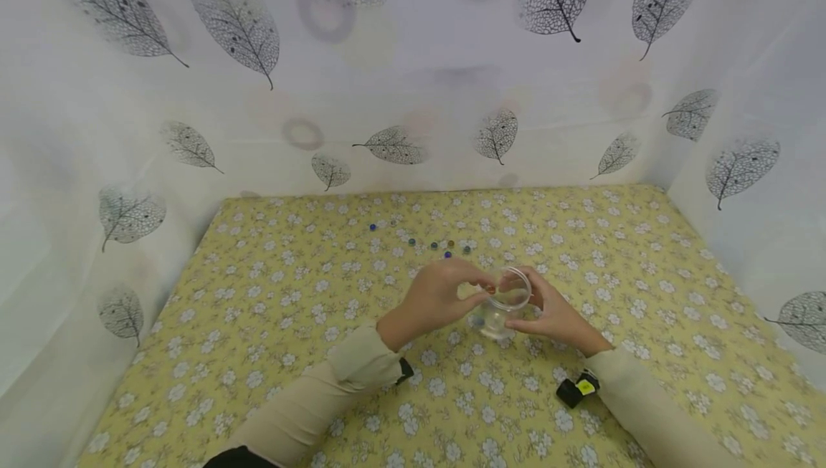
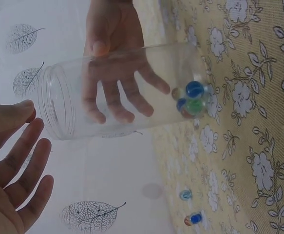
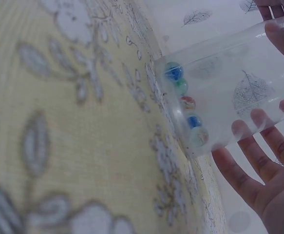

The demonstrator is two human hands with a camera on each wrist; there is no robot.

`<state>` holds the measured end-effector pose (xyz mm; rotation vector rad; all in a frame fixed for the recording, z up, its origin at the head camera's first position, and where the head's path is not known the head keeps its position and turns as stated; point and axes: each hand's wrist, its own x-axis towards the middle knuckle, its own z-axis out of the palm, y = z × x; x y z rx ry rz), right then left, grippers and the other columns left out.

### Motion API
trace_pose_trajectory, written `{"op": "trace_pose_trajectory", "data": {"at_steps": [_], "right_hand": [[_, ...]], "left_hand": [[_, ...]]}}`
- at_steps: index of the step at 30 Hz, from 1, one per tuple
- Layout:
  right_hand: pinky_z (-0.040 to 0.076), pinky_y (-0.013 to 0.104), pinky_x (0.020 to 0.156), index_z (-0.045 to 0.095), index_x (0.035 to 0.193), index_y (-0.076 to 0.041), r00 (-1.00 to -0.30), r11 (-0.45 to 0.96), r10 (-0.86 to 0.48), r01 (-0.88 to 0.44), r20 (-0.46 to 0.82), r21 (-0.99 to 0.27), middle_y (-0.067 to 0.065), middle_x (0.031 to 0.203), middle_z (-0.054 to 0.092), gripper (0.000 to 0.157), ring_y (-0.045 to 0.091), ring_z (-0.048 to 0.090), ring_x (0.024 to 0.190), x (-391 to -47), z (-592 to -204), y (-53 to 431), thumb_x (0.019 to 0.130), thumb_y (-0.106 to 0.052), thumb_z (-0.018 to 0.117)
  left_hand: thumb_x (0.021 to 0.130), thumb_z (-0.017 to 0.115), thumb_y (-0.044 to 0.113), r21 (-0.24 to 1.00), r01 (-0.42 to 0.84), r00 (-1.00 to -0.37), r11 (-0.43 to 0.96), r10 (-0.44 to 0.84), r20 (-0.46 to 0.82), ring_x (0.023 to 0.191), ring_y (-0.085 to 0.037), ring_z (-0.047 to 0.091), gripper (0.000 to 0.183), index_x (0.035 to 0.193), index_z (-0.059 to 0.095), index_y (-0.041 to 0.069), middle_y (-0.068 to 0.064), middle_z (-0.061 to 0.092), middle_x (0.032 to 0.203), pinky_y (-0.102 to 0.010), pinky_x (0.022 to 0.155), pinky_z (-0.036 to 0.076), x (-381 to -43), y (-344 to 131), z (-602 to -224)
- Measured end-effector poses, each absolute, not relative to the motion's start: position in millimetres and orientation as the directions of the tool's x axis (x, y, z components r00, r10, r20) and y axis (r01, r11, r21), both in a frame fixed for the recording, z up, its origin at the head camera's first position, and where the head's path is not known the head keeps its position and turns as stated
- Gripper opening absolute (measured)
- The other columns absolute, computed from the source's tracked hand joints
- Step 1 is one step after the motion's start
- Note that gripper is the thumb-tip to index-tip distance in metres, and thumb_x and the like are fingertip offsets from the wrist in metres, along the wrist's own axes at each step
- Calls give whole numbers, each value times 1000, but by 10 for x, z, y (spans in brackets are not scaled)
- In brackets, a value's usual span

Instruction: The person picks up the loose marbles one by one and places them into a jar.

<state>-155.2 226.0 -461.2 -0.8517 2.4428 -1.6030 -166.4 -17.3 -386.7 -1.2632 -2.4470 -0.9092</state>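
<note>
A clear plastic jar (image 1: 495, 321) stands on the cloth with its mouth open upward. My right hand (image 1: 548, 314) grips it, thumb on the near side and fingers round the far side. Several glass marbles (image 2: 194, 105) in blue, green and reddish tones lie at the jar's bottom, also visible in the right wrist view. At the rim, my left hand (image 1: 442, 296) pinches an orange-red marble (image 1: 490, 289) between thumb and index finger. Most of that marble is covered by the fingertips.
Beyond the hands several loose marbles lie on the yellow flowered cloth (image 1: 271, 353). Among them are a blue marble (image 1: 372, 227) farther left, an amber marble (image 1: 450, 244) and a dark blue marble (image 1: 448, 255). A leaf-patterned white curtain (image 1: 413, 95) encloses the back and sides.
</note>
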Motion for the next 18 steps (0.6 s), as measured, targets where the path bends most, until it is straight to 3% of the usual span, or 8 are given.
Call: {"op": "trace_pose_trajectory", "data": {"at_steps": [4, 8, 18], "right_hand": [[49, 27, 93, 34, 139, -6, -846, 304, -492, -387, 204, -871, 1, 129, 45, 70, 10, 54, 115, -1544, -4604, 2254, 80, -3, 72], [49, 33, 94, 35, 139, -8, -849, 320, -489, -388, 200, -865, -6, 129, 44, 70, -1, 52, 114, -1541, -4606, 2251, 80, -4, 73], [49, 28, 92, 35, 139, -9, -852, 334, -484, -392, 201, -857, 0, 129, 44, 71, 0, 52, 112, -1539, -4603, 2247, 79, -5, 73]], "left_hand": [[84, 71, 20, 382, 818, -573, 430, 664, 480, 81, -5, 64, 17, 101, 73, 18, 6, 73, 94, -13, 74, 49, -1661, -141, -3859], [84, 72, 20, 344, 826, -563, 447, 686, 460, 83, -4, 65, 17, 101, 73, 21, 8, 72, 94, -13, 73, 49, -1657, -116, -3857], [84, 71, 23, 303, 825, -565, 477, 704, 430, 84, -6, 66, 19, 103, 72, 22, 7, 72, 95, -17, 72, 51, -1637, -105, -3837]]}}
